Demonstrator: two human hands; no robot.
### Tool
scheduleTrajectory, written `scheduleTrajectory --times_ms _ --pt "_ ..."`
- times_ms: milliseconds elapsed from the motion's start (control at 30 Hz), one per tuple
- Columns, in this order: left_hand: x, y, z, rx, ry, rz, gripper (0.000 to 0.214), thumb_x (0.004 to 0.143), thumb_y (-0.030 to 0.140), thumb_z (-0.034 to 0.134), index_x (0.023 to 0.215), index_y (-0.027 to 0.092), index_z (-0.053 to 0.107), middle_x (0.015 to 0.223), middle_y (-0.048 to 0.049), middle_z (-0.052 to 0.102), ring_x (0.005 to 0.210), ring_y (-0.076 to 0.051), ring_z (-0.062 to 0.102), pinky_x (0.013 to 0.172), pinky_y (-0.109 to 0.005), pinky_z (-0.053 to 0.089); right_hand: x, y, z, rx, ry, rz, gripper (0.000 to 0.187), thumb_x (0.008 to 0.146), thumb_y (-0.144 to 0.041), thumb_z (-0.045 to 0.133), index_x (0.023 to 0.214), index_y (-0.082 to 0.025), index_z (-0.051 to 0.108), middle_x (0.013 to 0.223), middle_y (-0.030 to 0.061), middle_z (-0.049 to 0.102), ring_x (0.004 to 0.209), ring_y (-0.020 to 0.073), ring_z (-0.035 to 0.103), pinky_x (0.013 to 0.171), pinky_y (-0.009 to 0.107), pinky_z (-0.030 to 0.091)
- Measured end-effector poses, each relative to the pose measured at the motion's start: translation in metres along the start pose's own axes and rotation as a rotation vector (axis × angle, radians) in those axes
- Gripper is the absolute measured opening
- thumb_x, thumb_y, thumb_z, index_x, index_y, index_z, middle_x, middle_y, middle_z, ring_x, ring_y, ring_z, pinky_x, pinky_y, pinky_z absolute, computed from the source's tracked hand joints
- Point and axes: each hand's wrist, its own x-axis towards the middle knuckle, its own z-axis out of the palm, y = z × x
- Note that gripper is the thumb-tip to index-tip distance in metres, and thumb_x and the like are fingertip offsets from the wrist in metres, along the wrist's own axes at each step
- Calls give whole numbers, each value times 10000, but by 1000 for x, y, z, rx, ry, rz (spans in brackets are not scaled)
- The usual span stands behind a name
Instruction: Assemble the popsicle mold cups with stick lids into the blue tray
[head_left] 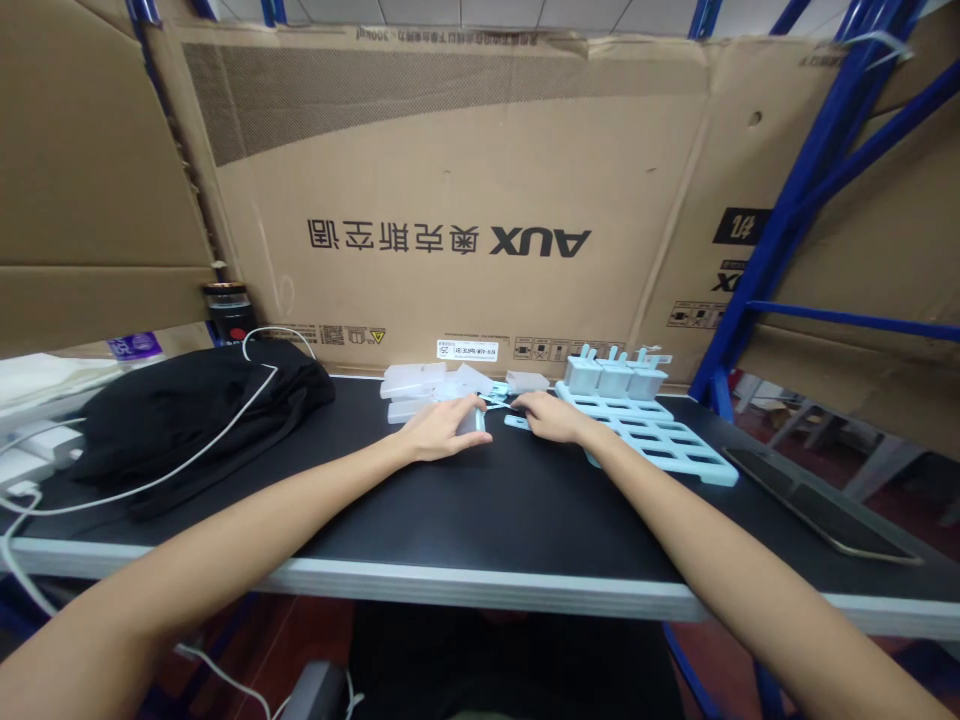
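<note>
My left hand (pixel 442 428) rests palm down on the black table (pixel 465 510), its fingers curled over a small clear plastic mould piece (pixel 474 421). My right hand (pixel 551 415) lies just to its right, fingers bent over a pale blue stick (pixel 516 421) on the table. Between and behind the hands lie several clear plastic pieces (pixel 420 385) and small pale blue sticks (pixel 496 392). A pale blue ice-lolly mould tray (pixel 660 440) with rows of slots sits right of my right hand, with three mould cups (pixel 615 375) standing at its far end.
A black garment (pixel 187 415) with a white cable (pixel 225 425) over it covers the table's left side. A dark phone (pixel 817 505) lies at the right. A large cardboard sheet (pixel 480 200) stands behind, with blue rack posts (pixel 780 220) to the right and a dark cup (pixel 227 310) at the left.
</note>
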Motion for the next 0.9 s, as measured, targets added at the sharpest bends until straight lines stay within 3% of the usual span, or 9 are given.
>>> scheduleTrajectory --times_ms 167,267,400,533,667,800,900 --pt "-1 2 0 78 14 -24 458 893 611 474 1182 262 545 927 -28 672 737 -214 611 723 -351 486 4 2 0 -13 29 -16 211 891 -240 511 918 -172 709 973 106 723 915 235 655 832 324 463" --pt "-1 3 2 119 36 -36 415 886 547 490 1178 260 559 805 -12 648 652 -196 582 673 -323 469 11 3 4 58 80 38 179 864 -253 579 973 -159 686 922 98 722 842 220 657 769 310 468" --pt "-1 0 3 111 26 -27 390 883 510 496 1175 258 557 775 -2 629 633 -187 569 661 -314 463 19 6 9 142 111 156 238 782 -139 624 1013 -149 684 863 73 726 787 200 659 750 290 464" --pt "-1 -5 3 -12 -25 20 419 913 518 476 1239 258 501 1001 -38 662 793 -216 628 768 -355 494 15 4 -1 181 127 185 102 786 -220 624 825 -170 704 749 37 699 719 180 635 700 274 436" --pt "0 -9 5 -138 11 30 552 890 548 547 1335 257 397 1346 -100 542 1148 -289 579 971 -435 459 6 1 -17 242 200 188 267 829 -407 565 686 -192 631 661 9 642 654 159 579 648 273 401" --pt "0 -10 8 -212 63 31 589 893 514 570 1357 235 336 1356 -123 495 1223 -291 524 1040 -457 422 2 -3 -28 361 344 160 228 816 -380 541 677 -199 538 739 20 648 725 163 581 685 276 418" --pt "1 -13 9 -244 112 40 558 893 487 587 1327 226 351 1326 -121 483 1216 -280 509 1049 -457 412 0 -11 -36 623 429 178 181 837 -336 490 718 -220 419 770 20 652 709 151 596 672 267 450"
